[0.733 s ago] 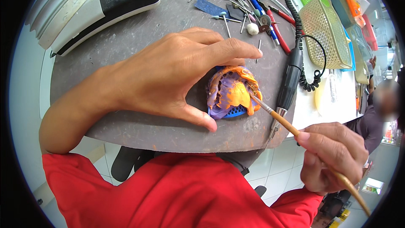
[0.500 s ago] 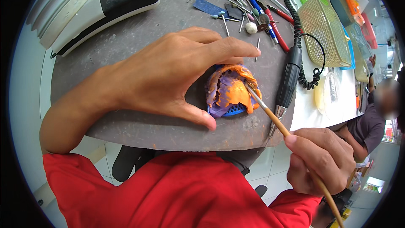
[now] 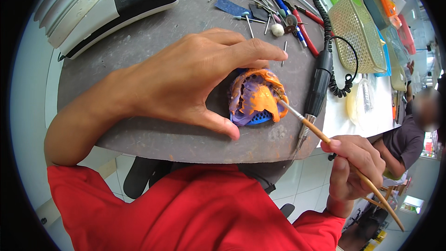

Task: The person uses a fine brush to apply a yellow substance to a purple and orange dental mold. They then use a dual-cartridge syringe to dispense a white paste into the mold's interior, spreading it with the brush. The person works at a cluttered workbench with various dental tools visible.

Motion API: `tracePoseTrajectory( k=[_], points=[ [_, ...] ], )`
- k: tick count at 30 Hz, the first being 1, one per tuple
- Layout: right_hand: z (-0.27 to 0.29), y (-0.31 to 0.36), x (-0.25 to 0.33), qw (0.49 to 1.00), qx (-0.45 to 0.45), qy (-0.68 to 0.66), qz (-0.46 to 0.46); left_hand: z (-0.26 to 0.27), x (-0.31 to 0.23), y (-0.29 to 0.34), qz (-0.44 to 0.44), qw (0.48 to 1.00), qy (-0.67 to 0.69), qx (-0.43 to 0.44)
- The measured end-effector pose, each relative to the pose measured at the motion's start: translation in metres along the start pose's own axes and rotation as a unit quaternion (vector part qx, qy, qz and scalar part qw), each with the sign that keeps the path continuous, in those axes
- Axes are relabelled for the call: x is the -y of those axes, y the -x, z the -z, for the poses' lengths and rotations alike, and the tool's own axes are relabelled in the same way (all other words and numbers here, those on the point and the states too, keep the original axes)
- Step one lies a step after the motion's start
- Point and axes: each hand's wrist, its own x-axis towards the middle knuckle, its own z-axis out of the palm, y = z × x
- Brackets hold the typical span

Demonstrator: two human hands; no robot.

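A dental impression (image 3: pixel 262 98) lies on the grey bench top, orange and purple material in a blue perforated tray. My left hand (image 3: pixel 197 72) arches around its left and far side, thumb and index finger wide apart. The thumb tip rests beside the tray without gripping it; whether the partly hidden fingers touch the far rim, I cannot tell. At the lower right, my right hand (image 3: pixel 355 165) pinches a thin paintbrush (image 3: pixel 318 132) by its wooden handle. The brush tip meets the right inner side of the impression.
A black handpiece (image 3: pixel 319 83) with a coiled cord lies right of the impression. Several burs and discs (image 3: pixel 265 4), plus red-handled pliers (image 3: pixel 304 32), are scattered at the back. A white and black device (image 3: pixel 139 0) stands far left, mesh baskets (image 3: pixel 355 32) far right. Another person (image 3: pixel 404 144) sits at right.
My right hand has turned and shifted slightly, so the brush handle now slants more to the right. The brush tip stays on the impression. My left hand has hardly moved.
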Motion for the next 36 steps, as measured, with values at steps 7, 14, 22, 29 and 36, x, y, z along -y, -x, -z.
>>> tracePoseTrajectory(
  k=[7, 14, 22, 29, 36],
  points=[
    [0.008, 0.003, -0.004, 0.994, -0.093, -0.016, -0.051, 0.002, -0.005, 0.002, 0.003, 1.0, -0.01, -0.004],
    [0.012, -0.02, -0.003, 0.994, -0.026, -0.078, -0.066, -0.002, -0.004, 0.002, -0.002, 1.0, 0.003, -0.009],
    [0.016, -0.027, -0.015, 0.998, 0.033, -0.045, 0.0, -0.005, -0.002, 0.002, -0.008, 1.0, 0.01, -0.017],
    [0.023, -0.042, -0.004, 0.998, 0.005, -0.042, -0.046, -0.004, -0.001, 0.001, 0.002, 1.0, 0.004, -0.01],
    [0.015, -0.076, 0.003, 0.992, 0.124, 0.019, -0.028, -0.005, -0.001, 0.002, 0.002, 1.0, 0.022, -0.022]
  ],
)
